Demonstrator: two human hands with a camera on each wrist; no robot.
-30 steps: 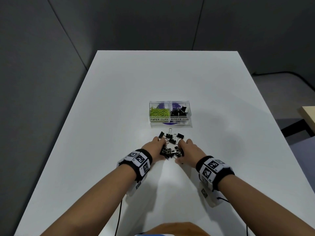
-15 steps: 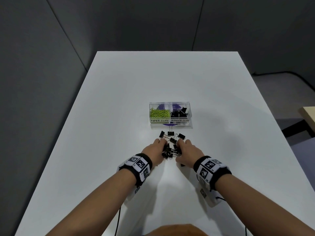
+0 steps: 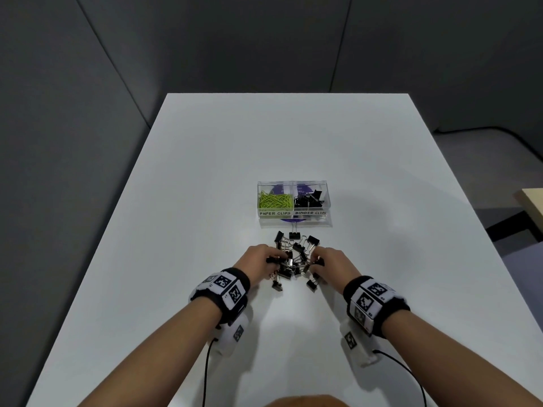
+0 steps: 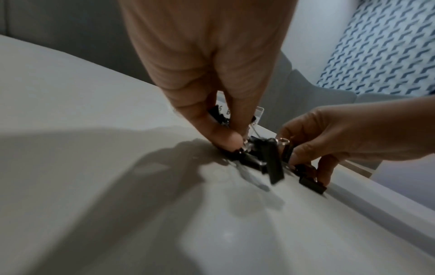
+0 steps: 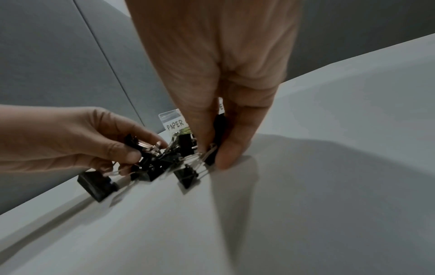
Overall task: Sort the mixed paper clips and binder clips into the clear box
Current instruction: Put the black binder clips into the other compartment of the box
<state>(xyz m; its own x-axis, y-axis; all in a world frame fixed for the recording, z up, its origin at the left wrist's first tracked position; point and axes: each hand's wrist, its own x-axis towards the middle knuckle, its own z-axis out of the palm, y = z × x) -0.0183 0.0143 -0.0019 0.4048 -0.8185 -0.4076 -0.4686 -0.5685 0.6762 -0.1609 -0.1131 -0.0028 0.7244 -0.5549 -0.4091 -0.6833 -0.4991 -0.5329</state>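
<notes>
A clear two-compartment box (image 3: pixel 327 198) stands mid-table, with green paper clips (image 3: pixel 274 200) under the label PAPER CLIPS and black binder clips (image 3: pixel 308 199) under BINDER CLIPS. Just in front of it lies a tangled pile of black binder clips (image 3: pixel 296 254) (image 4: pixel 266 158) (image 5: pixel 164 163). My left hand (image 3: pixel 260 261) (image 4: pixel 226 137) pinches clips at the pile's left side, and my right hand (image 3: pixel 329 264) (image 5: pixel 216 156) pinches clips at its right side. Both hands hold a linked bunch slightly raised. Two loose clips (image 3: pixel 277 284) (image 3: pixel 312 284) lie nearest me.
The white table (image 3: pixel 205 171) stretches wide around the box and pile. Grey partition walls stand behind and to the left. A wooden surface edge (image 3: pixel 533 201) shows at the far right, off the table. Cables trail from both wrist bands.
Both hands closed in on the pile's near part and gathered clips between them; a bunch now hangs linked between the fingers, and two clips have dropped out toward me.
</notes>
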